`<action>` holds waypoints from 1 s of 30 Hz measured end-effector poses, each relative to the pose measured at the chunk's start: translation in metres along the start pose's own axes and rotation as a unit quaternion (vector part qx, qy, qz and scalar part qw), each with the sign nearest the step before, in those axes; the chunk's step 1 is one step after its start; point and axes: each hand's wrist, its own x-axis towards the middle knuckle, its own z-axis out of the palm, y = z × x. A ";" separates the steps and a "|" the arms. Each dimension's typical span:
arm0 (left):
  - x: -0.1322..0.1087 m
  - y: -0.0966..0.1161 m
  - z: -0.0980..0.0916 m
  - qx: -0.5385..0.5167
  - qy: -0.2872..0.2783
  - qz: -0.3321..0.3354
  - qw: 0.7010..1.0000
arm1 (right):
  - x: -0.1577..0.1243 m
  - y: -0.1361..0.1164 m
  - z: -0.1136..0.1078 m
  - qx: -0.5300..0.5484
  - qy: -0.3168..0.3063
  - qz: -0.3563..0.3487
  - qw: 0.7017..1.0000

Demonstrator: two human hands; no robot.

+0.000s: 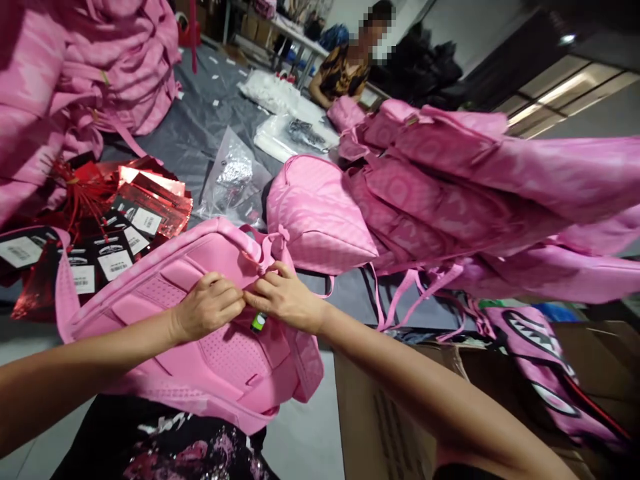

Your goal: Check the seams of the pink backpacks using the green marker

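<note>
A pink backpack (225,360) lies on my lap against the table edge, its padded back panel facing up. Over its upper part my left hand (210,307) is closed in a pinch, and what it grips is too small to name. My right hand (283,297) is also pinched, its fingertips meeting those of my left hand near the backpack's top loop. Just below the fingertips hangs a small green and black tag (259,322). Black tags with white barcode labels (115,263) and red foil packets (165,207) lie to the left.
Pink bags pile up at the upper left (120,67) and on the right (450,180). A small pink bag (320,213) stands beyond the backpack. Clear plastic (233,177) lies on the grey table (197,110). A cardboard box (385,413) is at lower right. A person (345,70) sits behind.
</note>
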 end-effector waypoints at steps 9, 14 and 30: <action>-0.002 0.001 -0.005 -0.014 0.006 0.007 1.000 | 0.006 -0.005 0.007 0.064 -0.042 0.026 0.997; -0.001 0.000 -0.001 -0.012 -0.002 0.009 1.000 | 0.013 -0.003 0.011 0.026 -0.042 0.016 0.999; -0.016 -0.036 -0.060 -0.016 0.007 -0.204 0.979 | 0.081 0.010 0.007 -0.165 0.250 -0.011 0.954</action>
